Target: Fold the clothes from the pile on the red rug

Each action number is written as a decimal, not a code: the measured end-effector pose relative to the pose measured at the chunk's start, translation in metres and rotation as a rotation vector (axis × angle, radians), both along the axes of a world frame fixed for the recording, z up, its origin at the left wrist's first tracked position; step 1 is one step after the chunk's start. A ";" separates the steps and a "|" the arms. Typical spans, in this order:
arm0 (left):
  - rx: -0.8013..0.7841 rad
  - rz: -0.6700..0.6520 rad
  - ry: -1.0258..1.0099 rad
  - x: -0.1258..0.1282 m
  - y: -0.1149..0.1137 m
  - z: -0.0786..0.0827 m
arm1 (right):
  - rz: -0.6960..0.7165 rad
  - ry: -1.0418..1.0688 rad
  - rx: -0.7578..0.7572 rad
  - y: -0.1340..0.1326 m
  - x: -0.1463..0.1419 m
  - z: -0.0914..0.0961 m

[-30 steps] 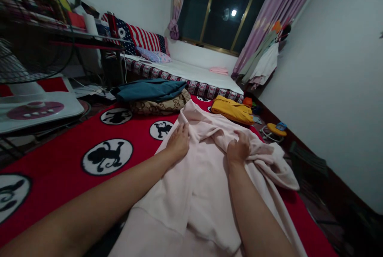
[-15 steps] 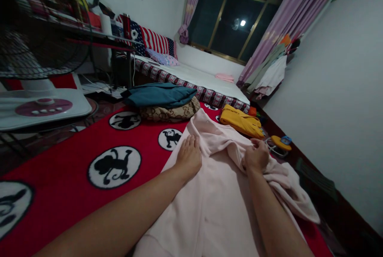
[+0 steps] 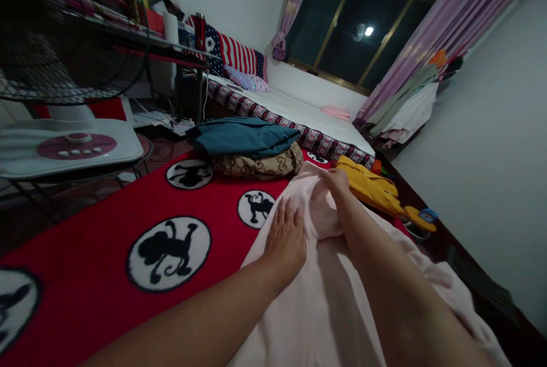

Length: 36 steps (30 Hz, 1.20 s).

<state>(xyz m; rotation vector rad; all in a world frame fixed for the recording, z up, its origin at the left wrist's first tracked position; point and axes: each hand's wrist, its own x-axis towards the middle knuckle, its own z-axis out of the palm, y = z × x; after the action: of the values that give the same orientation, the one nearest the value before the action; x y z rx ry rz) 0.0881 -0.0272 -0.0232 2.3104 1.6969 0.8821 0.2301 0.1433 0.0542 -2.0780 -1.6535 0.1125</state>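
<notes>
A pale pink long-sleeved top (image 3: 337,287) lies spread over a red blanket (image 3: 106,241) printed with dark monkey figures in white circles. Flat on the top's left side rests my left hand (image 3: 287,239), its fingers stretched out. My right hand (image 3: 335,182) is closed on the cloth near the far end of the top, by the collar or shoulder; its fingertips are partly hidden. Beneath my right arm the cloth is raised in a fold. A bunched, wrinkled part of the top lies to the right of that arm.
Beyond the top, a teal folded garment (image 3: 250,136) rests on a tan patterned one (image 3: 260,166). Folded yellow clothing (image 3: 370,184) lies at right. A white fan base (image 3: 77,147) stands at left. Farther back is a bed (image 3: 290,102) under the window.
My right hand has carried its pinch of pink cloth left and away from me, toward the collar end. My left hand stays flat on the top. The view has shifted slightly.
</notes>
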 end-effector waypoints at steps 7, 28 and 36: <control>-0.054 -0.052 0.027 0.003 0.000 -0.003 | -0.069 -0.193 -0.049 0.009 -0.010 -0.021; 0.009 -0.124 0.143 0.006 0.003 -0.009 | 0.077 0.043 -0.077 0.067 -0.019 -0.033; -0.010 -0.127 0.123 0.005 0.002 -0.006 | 0.198 0.089 -0.340 0.016 0.056 0.001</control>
<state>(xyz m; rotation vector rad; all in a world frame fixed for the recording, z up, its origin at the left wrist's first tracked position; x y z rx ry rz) 0.0930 -0.0252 -0.0291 2.4807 1.5726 0.7210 0.2865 0.1595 0.0555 -2.1016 -1.8864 0.5798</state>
